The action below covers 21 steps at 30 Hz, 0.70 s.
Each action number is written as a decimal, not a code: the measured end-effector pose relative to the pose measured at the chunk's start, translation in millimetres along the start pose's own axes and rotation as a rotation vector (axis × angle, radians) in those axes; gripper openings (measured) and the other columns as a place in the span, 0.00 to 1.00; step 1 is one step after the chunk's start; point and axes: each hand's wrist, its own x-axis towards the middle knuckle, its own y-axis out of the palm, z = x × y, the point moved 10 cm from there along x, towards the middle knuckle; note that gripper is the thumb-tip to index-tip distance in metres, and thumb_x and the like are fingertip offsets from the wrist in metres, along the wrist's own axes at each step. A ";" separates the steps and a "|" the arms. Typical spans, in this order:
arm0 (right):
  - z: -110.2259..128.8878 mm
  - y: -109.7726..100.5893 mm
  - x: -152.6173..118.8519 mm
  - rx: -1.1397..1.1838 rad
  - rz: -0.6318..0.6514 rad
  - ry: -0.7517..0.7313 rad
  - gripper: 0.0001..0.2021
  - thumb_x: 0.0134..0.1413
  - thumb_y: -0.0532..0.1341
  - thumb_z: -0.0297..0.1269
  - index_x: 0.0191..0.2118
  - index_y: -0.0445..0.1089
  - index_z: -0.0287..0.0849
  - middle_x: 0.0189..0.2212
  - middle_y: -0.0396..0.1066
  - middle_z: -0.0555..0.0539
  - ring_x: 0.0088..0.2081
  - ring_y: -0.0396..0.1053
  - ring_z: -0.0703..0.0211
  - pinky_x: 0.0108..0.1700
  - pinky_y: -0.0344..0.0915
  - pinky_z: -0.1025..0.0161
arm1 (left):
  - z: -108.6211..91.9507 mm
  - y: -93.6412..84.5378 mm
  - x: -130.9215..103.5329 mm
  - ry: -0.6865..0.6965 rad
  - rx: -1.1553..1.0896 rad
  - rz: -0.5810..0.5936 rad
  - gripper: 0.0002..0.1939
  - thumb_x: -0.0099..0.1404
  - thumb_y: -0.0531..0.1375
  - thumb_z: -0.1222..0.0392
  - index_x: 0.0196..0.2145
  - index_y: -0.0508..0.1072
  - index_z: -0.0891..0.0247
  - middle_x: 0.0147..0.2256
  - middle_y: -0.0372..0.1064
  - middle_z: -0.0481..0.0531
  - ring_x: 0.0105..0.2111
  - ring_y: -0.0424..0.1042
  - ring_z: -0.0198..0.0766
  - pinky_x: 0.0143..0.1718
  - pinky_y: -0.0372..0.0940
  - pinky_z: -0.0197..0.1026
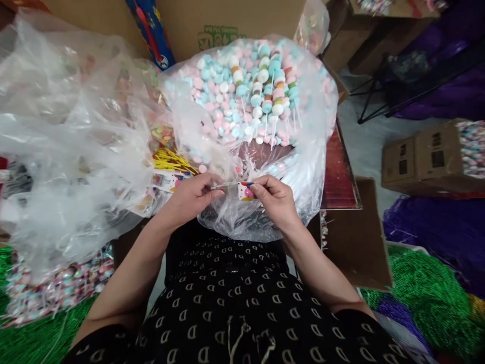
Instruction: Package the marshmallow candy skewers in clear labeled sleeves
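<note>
My right hand (276, 197) pinches a small printed plastic packet (245, 191), white with coloured dots, between thumb and fingers. At its other end my left hand (197, 197) is closed, thumb and index finger together on a thin pale edge that looks like part of the same packet. Just beyond the hands lies a big clear plastic bag (261, 227) full of pink, blue and white candies (215, 96). Several candy skewers (278, 91) with white sticks rest on the candies. Beside my left hand are yellow twist ties (172, 159) and more printed packets (166, 180).
Crumpled clear plastic (68, 167) covers the left side. A cardboard box (235, 20) stands at the back. On the right are a red table edge (339, 174), an open carton (352, 242) and green tinsel-like material (424, 293). Packed skewers (64, 288) lie lower left.
</note>
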 end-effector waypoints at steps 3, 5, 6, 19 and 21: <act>-0.4 -5.5 -1.6 -0.022 0.032 0.005 0.18 0.55 0.71 0.54 0.30 0.74 0.44 0.25 0.74 0.53 0.28 0.70 0.63 0.33 0.67 0.64 | 14.2 7.8 -1.8 -0.079 -0.134 0.066 0.14 0.63 0.62 0.47 0.31 0.74 0.61 0.26 0.67 0.46 0.28 0.64 0.36 0.31 0.59 0.39; -1.2 -1.4 -1.5 0.007 0.071 0.013 0.18 0.53 0.71 0.55 0.32 0.75 0.45 0.26 0.74 0.53 0.28 0.68 0.63 0.33 0.66 0.65 | 17.2 11.7 -2.1 -0.108 -0.205 0.049 0.15 0.62 0.63 0.46 0.30 0.72 0.61 0.26 0.65 0.45 0.27 0.62 0.35 0.30 0.57 0.38; -1.7 0.7 -1.1 0.019 0.079 0.014 0.17 0.52 0.72 0.55 0.33 0.75 0.46 0.27 0.74 0.53 0.28 0.68 0.63 0.33 0.66 0.65 | 16.8 14.4 -1.9 -0.114 -0.235 0.045 0.15 0.62 0.63 0.47 0.30 0.71 0.61 0.25 0.65 0.45 0.27 0.62 0.35 0.30 0.57 0.38; -0.3 -13.1 -6.1 -0.070 -0.047 -0.022 0.22 0.52 0.71 0.57 0.24 0.69 0.45 0.18 0.66 0.56 0.22 0.60 0.66 0.27 0.59 0.66 | 33.0 33.4 -6.5 -0.271 -0.542 0.092 0.15 0.58 0.68 0.47 0.29 0.74 0.61 0.23 0.63 0.45 0.23 0.60 0.32 0.25 0.54 0.37; -2.3 -13.1 -7.7 -0.081 -0.061 -0.014 0.25 0.55 0.68 0.60 0.22 0.67 0.45 0.16 0.63 0.56 0.20 0.58 0.66 0.25 0.57 0.67 | 35.6 34.0 -7.3 -0.267 -0.544 0.074 0.15 0.60 0.67 0.46 0.28 0.72 0.60 0.22 0.61 0.44 0.22 0.58 0.32 0.24 0.52 0.37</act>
